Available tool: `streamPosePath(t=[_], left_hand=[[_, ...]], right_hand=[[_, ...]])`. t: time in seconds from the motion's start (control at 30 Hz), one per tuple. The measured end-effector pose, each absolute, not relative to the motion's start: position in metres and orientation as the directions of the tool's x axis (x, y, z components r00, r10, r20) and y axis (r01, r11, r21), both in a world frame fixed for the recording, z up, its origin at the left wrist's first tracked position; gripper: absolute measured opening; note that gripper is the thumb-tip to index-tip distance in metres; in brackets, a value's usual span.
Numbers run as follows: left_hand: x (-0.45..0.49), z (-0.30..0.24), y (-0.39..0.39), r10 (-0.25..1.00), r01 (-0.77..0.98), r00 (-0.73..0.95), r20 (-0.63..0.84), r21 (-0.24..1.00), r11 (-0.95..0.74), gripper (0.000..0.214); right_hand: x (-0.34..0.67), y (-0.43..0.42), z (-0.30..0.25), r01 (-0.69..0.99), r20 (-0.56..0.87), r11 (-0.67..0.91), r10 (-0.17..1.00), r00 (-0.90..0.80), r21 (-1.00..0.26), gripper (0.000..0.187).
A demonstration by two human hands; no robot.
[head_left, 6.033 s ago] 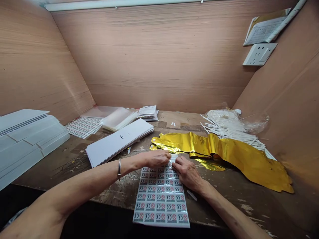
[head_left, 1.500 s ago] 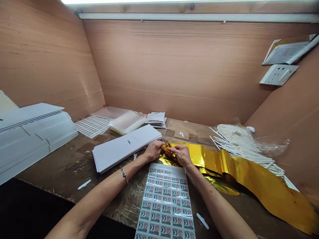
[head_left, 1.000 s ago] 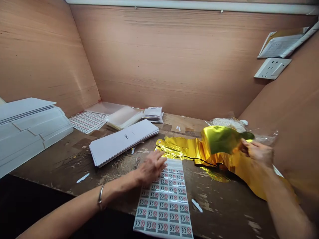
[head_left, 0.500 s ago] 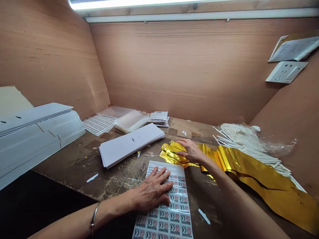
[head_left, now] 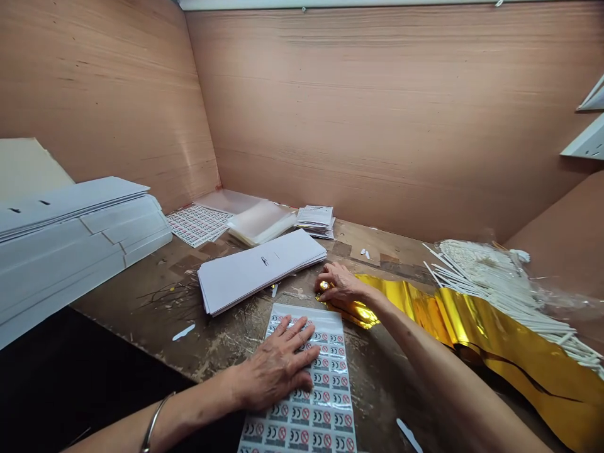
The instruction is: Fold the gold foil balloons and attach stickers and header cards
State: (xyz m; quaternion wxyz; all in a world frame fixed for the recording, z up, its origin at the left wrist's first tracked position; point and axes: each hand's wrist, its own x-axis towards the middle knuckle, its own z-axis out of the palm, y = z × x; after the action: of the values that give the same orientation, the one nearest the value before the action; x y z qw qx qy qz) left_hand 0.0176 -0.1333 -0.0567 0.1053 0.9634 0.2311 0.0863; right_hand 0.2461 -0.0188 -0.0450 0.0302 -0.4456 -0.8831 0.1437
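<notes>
My left hand (head_left: 278,365) lies flat with fingers spread on a sheet of CE-marked stickers (head_left: 325,399), which is at the front of the table. Its wrist wears a metal bangle. To the right, my right hand (head_left: 338,283) has its fingers curled around the left end of some shiny gold foil pieces (head_left: 415,308), which look like flat foil balloons. The fingertips are partly hidden behind the foil. From there the gold foil stretches across to the lower right, passing behind my right forearm.
A stack of white cards (head_left: 259,267) lies beyond my left hand. Behind it are clear plastic bags (head_left: 262,223), a small stack of printed papers (head_left: 315,220) and more sticker sheets (head_left: 201,223). White sticks (head_left: 509,302) lie at right; folded white cardboard (head_left: 94,226) is piled at left.
My right hand has shifted left over the end of the gold foil and its fingers have closed on it. The left hand stays flat on the stickers. The camera has tilted down and turned left.
</notes>
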Motion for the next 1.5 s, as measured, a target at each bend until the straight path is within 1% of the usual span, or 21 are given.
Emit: streamPosePath(t=[0.07, 0.2, 0.33, 0.37, 0.5, 0.6, 0.73, 0.9, 1.07, 1.17, 1.33, 1.5], left_hand=[[0.017, -0.058, -0.133, 0.468, 0.431, 0.875, 0.124, 0.243, -0.869, 0.042], [0.016, -0.058, -0.132, 0.471, 0.434, 0.872, 0.135, 0.232, -0.870, 0.042], [0.016, -0.058, -0.131, 0.479, 0.448, 0.869, 0.124, 0.215, -0.868, 0.042], [0.016, -0.058, -0.131, 0.482, 0.450, 0.866, 0.129, 0.215, -0.867, 0.041], [0.015, -0.056, -0.129, 0.489, 0.461, 0.863, 0.124, 0.201, -0.864, 0.040], [0.012, -0.056, -0.127, 0.500, 0.478, 0.860, 0.101, 0.179, -0.860, 0.041], [0.005, -0.060, -0.123, 0.521, 0.505, 0.846, 0.110, 0.145, -0.851, 0.042], [0.008, -0.064, -0.111, 0.584, 0.576, 0.804, 0.114, 0.099, -0.812, 0.042], [0.032, -0.067, -0.087, 0.617, 0.608, 0.776, 0.127, 0.104, -0.787, 0.036], [0.043, -0.068, -0.073, 0.624, 0.615, 0.768, 0.142, 0.104, -0.781, 0.036], [0.039, -0.065, -0.076, 0.594, 0.581, 0.790, 0.155, 0.124, -0.805, 0.032], [0.019, -0.058, -0.096, 0.506, 0.486, 0.854, 0.121, 0.164, -0.858, 0.039]], right_hand=[[0.248, -0.017, -0.047, 0.762, -0.069, 0.575, 0.783, -0.618, -0.298, 0.021], [0.249, -0.014, -0.050, 0.733, -0.068, 0.610, 0.753, -0.654, -0.302, 0.024], [0.246, -0.013, -0.050, 0.717, -0.061, 0.631, 0.737, -0.674, -0.295, 0.010], [0.245, -0.013, -0.051, 0.709, -0.051, 0.638, 0.732, -0.680, -0.301, 0.009], [0.248, -0.012, -0.053, 0.660, 0.015, 0.659, 0.712, -0.702, -0.362, 0.004], [0.253, -0.011, -0.052, 0.633, 0.052, 0.651, 0.713, -0.699, -0.418, 0.005], [0.260, -0.011, -0.047, 0.614, 0.070, 0.632, 0.722, -0.689, -0.473, 0.007], [0.264, -0.014, -0.045, 0.607, 0.096, 0.591, 0.754, -0.650, -0.531, 0.005], [0.262, -0.019, -0.044, 0.620, 0.095, 0.569, 0.773, -0.627, -0.540, 0.005], [0.262, -0.021, -0.044, 0.633, 0.077, 0.562, 0.776, -0.626, -0.532, 0.005], [0.264, -0.020, -0.044, 0.649, 0.078, 0.561, 0.784, -0.616, -0.513, 0.005], [0.265, -0.018, -0.047, 0.632, 0.091, 0.576, 0.772, -0.629, -0.518, 0.006]])
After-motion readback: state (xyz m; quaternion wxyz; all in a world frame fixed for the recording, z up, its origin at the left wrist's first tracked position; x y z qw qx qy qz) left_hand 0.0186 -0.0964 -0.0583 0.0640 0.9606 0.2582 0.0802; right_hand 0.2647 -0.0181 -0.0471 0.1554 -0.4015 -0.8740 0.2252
